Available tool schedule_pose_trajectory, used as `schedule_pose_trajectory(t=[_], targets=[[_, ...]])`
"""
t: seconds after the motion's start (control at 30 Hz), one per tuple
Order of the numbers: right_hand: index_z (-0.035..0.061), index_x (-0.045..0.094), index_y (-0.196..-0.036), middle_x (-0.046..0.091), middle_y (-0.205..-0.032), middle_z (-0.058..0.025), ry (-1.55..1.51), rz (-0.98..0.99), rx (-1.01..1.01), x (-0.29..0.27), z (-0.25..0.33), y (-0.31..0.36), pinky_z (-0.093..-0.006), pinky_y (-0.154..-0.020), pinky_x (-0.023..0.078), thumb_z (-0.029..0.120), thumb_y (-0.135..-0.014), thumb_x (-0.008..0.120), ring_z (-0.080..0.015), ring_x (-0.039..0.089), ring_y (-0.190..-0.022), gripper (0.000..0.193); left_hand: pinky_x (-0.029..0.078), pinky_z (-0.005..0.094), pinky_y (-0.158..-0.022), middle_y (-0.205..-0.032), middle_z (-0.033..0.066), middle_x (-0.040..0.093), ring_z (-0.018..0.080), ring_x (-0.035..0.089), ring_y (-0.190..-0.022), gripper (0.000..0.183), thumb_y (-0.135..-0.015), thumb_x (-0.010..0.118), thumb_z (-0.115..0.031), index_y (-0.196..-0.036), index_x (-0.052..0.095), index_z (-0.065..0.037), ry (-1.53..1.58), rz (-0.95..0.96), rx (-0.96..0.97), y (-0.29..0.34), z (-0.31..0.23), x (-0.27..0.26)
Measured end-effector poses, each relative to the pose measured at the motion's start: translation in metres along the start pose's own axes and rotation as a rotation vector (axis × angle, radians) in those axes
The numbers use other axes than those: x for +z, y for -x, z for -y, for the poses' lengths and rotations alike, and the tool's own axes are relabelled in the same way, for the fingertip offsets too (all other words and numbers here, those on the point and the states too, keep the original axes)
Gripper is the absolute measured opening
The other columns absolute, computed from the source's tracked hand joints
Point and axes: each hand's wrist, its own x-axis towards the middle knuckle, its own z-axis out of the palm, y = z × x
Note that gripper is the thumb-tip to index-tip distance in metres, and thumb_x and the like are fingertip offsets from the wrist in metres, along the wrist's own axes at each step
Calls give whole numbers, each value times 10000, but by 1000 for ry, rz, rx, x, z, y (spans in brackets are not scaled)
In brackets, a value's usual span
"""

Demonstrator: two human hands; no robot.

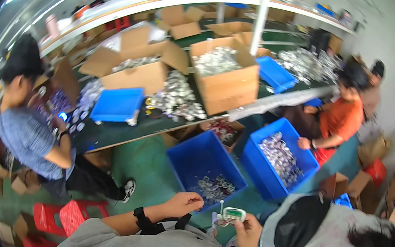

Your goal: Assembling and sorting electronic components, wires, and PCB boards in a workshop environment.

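Note:
My right hand (248, 232) grips a small white oval case with a green circuit board (234, 214) showing in it, held in front of my chest. Thin wires and pale pieces hang beside it on its left. To the left is my left hand (184, 204), fingers curled and pressed together; whatever they may pinch is too small to make out. Just beyond both hands stands a deep blue bin (187, 158) with a heap of small metallic and dark parts (216, 188) at its bottom.
Another blue bin (260, 170), full of silvery parts, stands farther right by a person in orange (343, 120). Close on my right sits someone in a pale top (333, 241). A person in blue (35, 132) works at the long bench (156, 127). Red stools (74, 215) stand left.

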Motion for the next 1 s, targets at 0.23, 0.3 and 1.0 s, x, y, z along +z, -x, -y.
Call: schedule_pose_trajectory(t=[0.23, 0.3, 1.0], targets=[[15, 439, -947, 551, -810, -84, -233, -2, -2, 87, 13, -59, -295, -592, 501, 193, -882, 496, -162, 571, -628, 198, 452, 247, -686, -793, 56, 610, 119, 575, -728, 266, -853, 530, -259, -910, 564, -1, 209, -286, 40, 50, 62, -98], [20, 426, -950, 536, -808, -83, -240, -29, -18, 113, 12, -75, -290, -560, 502, 213, -888, 486, -159, 566, -601, 212, 452, 248, -679, -782, 51, 610, 113, 570, -715, 261, -850, 534, -256, -900, 569, -2, 201, -359, -4, 65, 81, -121], [28, 426, -1007, 563, -821, -55, -120, 76, -145, 254, 15, -204, -192, -542, 451, 173, -901, 463, -61, 513, -585, 183, 477, 284, -717, -818, 94, 600, 171, 594, -748, 204, -860, 531, -165, -906, 541, 33, 501, -750, -100, 125, 129, -226]])
